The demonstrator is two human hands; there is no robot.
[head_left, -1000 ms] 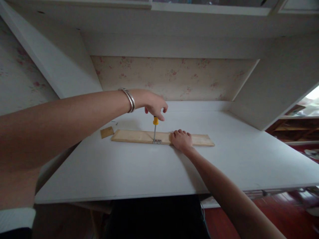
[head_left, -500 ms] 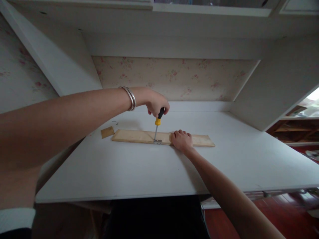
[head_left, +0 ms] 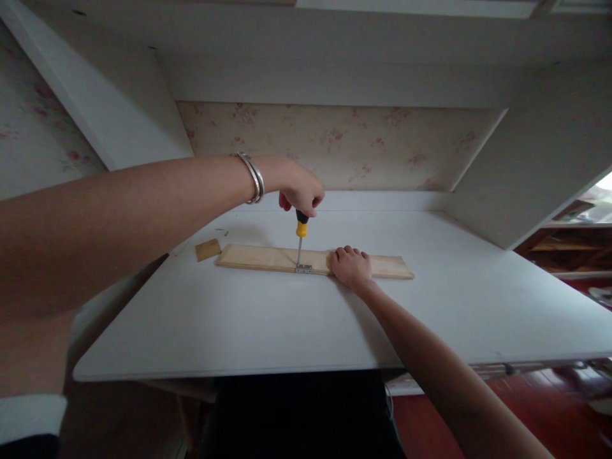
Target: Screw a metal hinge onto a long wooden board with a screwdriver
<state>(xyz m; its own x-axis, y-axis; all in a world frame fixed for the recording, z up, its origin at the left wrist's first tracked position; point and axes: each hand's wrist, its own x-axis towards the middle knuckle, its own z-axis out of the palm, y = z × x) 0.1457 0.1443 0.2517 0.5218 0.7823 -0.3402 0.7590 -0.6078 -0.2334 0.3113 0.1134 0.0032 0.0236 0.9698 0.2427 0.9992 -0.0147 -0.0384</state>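
My left hand (head_left: 301,183) is closed around the black and yellow handle of a screwdriver (head_left: 301,228), which stands nearly upright. Its tip meets the left end of a small metal hinge (head_left: 304,269) at the near edge of a long, thin wooden board (head_left: 261,256). The exact fit of tip and screw is too small to make out. To the right of the hinge, my right hand (head_left: 352,265) presses down on the board, fingers bent over its top and far side.
A small brown square piece (head_left: 207,250) lies by the board's left end, with tiny dark bits (head_left: 226,233) behind it. All rest on a white desk (head_left: 239,331). Side panels and an overhead shelf (head_left: 335,38) enclose the desk's back.
The screwdriver has gone from leaning to nearly upright, and my left hand has turned around its handle. My right hand still presses the board. The view has shifted slightly.
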